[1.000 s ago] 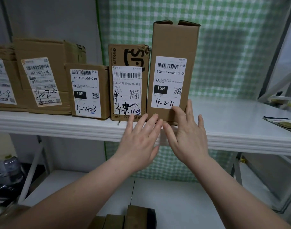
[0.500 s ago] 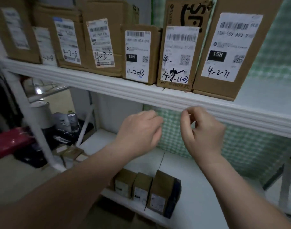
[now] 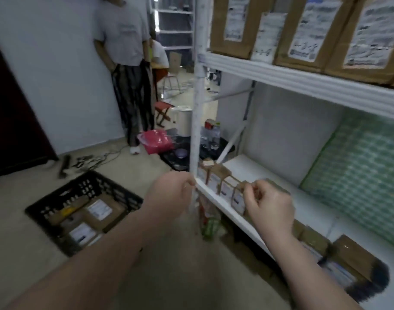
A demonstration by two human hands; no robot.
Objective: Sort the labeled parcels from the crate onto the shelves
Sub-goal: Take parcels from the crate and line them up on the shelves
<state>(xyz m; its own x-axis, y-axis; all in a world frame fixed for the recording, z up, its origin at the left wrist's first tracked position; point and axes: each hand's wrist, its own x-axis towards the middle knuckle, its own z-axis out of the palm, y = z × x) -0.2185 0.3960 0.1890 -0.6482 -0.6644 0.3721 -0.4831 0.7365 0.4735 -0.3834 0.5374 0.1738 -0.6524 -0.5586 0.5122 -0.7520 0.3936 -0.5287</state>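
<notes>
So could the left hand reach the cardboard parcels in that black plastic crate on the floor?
Probably yes. The left hand holds nothing, the black plastic crate is open-topped, and nothing stands between them. Its cardboard parcels sit low, so bending seems needed.

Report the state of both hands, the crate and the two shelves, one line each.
Left hand, loosely curled, holding nothing.
Right hand, loosely curled, holding nothing.
Crate, on the floor, labeled parcels lying inside.
Upper shelf, loaded with upright labeled boxes.
Lower shelf, small boxes standing in a row along its front edge.
</notes>
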